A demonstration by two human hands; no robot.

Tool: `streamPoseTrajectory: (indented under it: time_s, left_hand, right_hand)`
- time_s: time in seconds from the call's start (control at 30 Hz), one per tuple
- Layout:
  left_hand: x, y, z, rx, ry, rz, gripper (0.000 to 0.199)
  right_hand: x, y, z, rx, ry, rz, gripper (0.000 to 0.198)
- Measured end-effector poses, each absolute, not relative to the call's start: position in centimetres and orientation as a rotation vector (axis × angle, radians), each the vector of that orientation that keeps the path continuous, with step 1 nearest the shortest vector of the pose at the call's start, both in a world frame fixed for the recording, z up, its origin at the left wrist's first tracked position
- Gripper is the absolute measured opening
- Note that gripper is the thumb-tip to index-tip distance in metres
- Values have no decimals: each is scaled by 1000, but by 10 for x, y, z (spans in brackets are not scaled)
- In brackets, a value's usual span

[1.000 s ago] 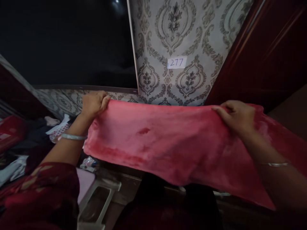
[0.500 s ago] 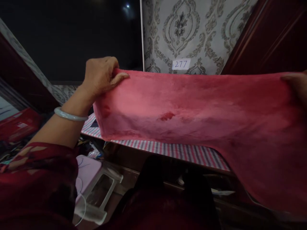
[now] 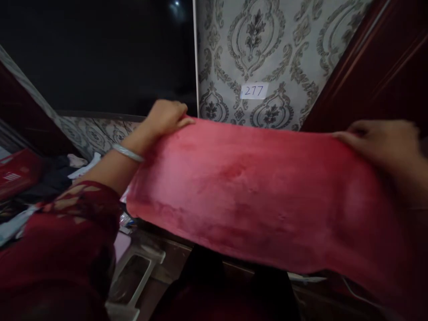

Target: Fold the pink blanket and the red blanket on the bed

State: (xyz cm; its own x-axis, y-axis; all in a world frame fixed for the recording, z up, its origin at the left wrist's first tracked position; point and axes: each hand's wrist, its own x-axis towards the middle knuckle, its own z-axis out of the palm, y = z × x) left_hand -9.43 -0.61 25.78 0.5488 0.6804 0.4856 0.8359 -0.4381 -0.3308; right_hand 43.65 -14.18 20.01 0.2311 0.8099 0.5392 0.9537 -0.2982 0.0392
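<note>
Clamping red-pink cloth by top edge with left hand and right hand, thumbs in front, cloth hanging between and below both. Lower in view than half a second ago, with right hand now fully visible; likely keeping edge spread between grips. Counting: 2 hands, 1 cloth, 1 bangle behind left hand, 1 stool below left hand, 1 screen beyond left hand, 1 "277" label beyond, between hands

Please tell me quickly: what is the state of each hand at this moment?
Left hand: closed, holding the red cloth by its upper edge.
Right hand: closed, holding the same edge farther right.
</note>
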Motion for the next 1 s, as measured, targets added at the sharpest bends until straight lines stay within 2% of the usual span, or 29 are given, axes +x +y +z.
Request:
streamPoseTrajectory:
  time_s: [0.07,0.2,0.37,0.6,0.83,0.93,1.0]
  left_hand:
    - [-78,35,215,-2330,-1336,-270,42]
    - [-54,85,133,-2497,-1602,-136,28]
    - [-75,101,72,-2548,-1806,-68,31]
    - [-133,113,49,-2473,-2154,-155,43]
    - [-113,129,38,-2212,-2434,-262,49]
    - [-107,129,35,-2116,-2503,-292,59]
    - [-106,127,35,-2083,-2512,-319,58]
  right_hand:
    - [412,-116,172,-2378,-1634,-565,41]
    - [385,-76,104,-2584,-1704,-310,40]
    - [401,-53,45,-2667,-1786,-102,37]
    - [439,-43,9,-2455,-1799,102,44]
    - [452,-43,-4,-2334,-1826,144,29]
    - [452,-45,-9,-2358,-1815,147,29]
    - [451,-46,-15,-2366,-1799,134,33]
